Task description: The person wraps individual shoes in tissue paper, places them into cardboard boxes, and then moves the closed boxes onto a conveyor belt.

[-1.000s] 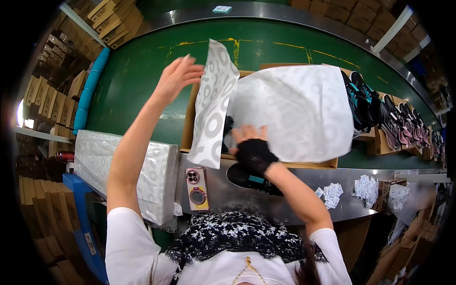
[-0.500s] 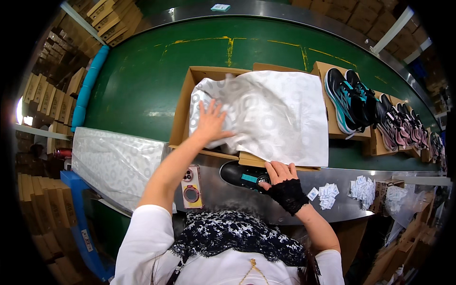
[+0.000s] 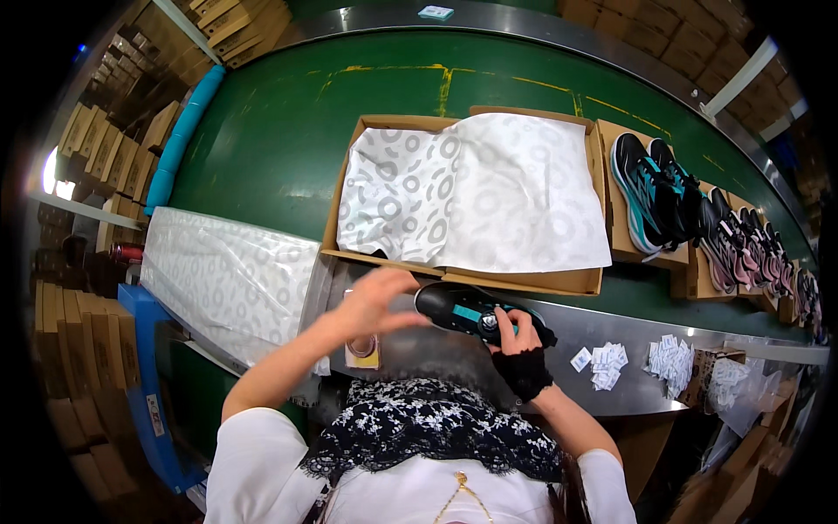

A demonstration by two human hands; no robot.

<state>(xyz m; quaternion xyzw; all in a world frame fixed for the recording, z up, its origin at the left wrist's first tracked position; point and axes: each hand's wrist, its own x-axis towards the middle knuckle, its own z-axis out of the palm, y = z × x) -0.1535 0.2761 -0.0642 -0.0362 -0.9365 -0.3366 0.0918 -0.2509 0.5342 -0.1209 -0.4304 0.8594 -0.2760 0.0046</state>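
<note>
A black sneaker with teal patches (image 3: 445, 303) lies on the steel edge in front of me, toe to the left. My right hand (image 3: 515, 334), in a black fingerless lace glove, grips it over the tongue, around its round dial. My left hand (image 3: 381, 306) hovers near the toe with fingers apart, holding nothing; it partly hides a phone (image 3: 361, 352) below. Just beyond lies an open cardboard shoebox (image 3: 554, 281), lined with patterned tissue paper (image 3: 524, 192) spread over it. A bit of something black shows at the tissue's lower left edge.
Pairs of sneakers (image 3: 648, 196) stand on boxes along the right. Small white packets (image 3: 604, 363) are heaped on the steel at right. A plastic-covered stack of patterned paper (image 3: 229, 284) lies at left. The green belt (image 3: 279, 157) stretches behind, and cartons are stacked at far left.
My left hand has come off the tissue and moved down toward the sneaker's toe. The tissue now lies flatter over the box. My right hand has closed on the sneaker, which is more in view.
</note>
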